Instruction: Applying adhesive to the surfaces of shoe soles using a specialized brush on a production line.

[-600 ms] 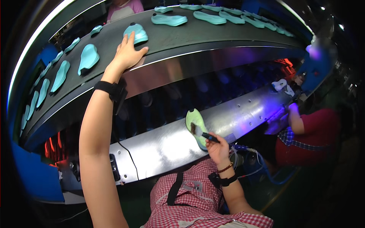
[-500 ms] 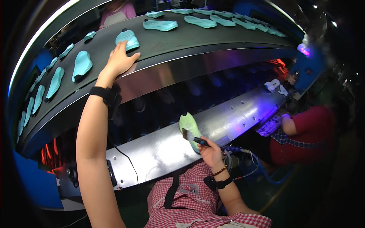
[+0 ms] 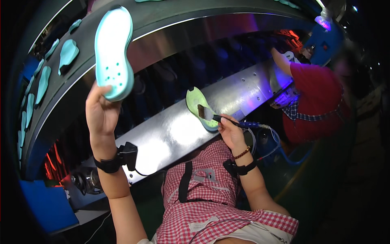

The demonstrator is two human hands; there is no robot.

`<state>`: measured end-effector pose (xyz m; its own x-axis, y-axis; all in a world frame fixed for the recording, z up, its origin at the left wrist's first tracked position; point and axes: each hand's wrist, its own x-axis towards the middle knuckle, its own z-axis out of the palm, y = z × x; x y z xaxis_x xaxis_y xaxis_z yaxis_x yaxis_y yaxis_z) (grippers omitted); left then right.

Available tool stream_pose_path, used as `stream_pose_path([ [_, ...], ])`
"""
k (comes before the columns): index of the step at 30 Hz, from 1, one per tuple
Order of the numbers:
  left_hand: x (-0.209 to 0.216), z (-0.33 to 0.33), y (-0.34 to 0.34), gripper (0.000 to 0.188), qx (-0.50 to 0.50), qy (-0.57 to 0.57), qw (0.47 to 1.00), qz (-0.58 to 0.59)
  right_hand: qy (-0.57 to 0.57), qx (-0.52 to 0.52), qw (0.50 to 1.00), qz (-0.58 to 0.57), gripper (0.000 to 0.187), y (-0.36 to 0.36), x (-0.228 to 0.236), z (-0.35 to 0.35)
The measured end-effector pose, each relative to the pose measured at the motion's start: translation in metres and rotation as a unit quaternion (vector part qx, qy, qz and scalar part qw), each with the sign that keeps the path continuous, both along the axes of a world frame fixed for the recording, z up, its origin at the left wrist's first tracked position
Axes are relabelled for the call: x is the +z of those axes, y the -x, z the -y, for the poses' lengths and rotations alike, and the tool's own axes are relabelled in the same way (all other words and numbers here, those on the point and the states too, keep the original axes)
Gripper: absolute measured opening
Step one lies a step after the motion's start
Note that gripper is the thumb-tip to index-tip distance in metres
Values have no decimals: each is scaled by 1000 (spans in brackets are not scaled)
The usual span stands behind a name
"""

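Observation:
My left hand [image 3: 102, 112] grips a turquoise shoe sole [image 3: 114, 53] by its lower end, thumb on its face. The sole is held up in front of the conveyor belt, with small holes in its lower part and a dark tip at the top. In my right hand [image 3: 232, 133] is a flat brush [image 3: 206, 113] with a dark handle and brown bristles. The bristles are over a second sole [image 3: 195, 97], yellow-green on its face, which lies on the metal ledge; whether they touch it I cannot tell.
Several turquoise soles [image 3: 43, 85] lie on the dark conveyor belt [image 3: 83, 42]. Below it runs a shiny metal ledge [image 3: 162, 140]. At right, a person in a red top [image 3: 313, 97] reaches toward the ledge. A blue hose [image 3: 290, 162] hangs beside my right arm. Red glowing heaters [image 3: 53, 164] are at left.
My left hand has taken the turquoise sole off the belt and brought it up and nearer. My right hand keeps the brush over the ledge sole. The person at right has stretched out an arm.

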<state>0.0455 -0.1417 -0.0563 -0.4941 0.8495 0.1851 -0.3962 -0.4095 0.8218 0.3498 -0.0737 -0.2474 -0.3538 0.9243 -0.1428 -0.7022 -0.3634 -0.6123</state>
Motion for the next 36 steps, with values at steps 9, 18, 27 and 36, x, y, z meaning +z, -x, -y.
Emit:
stream_pose_path([
  [9, -166, 93, -23, 74, -365, 54, 888, 276, -30, 44, 998, 38, 18, 19, 13, 13],
  [18, -184, 70, -86, 84, -228, 104, 894, 373, -132, 167, 963, 164, 22, 72, 27, 36],
  [27, -181, 57, -105, 67, -61, 126, 922, 361, -309, 157, 877, 333, 19, 110, 58, 47],
  [36, -178, 62, -62, 68, -103, 94, 955, 261, -535, 340, 669, 388, 18, 59, 86, 48],
])
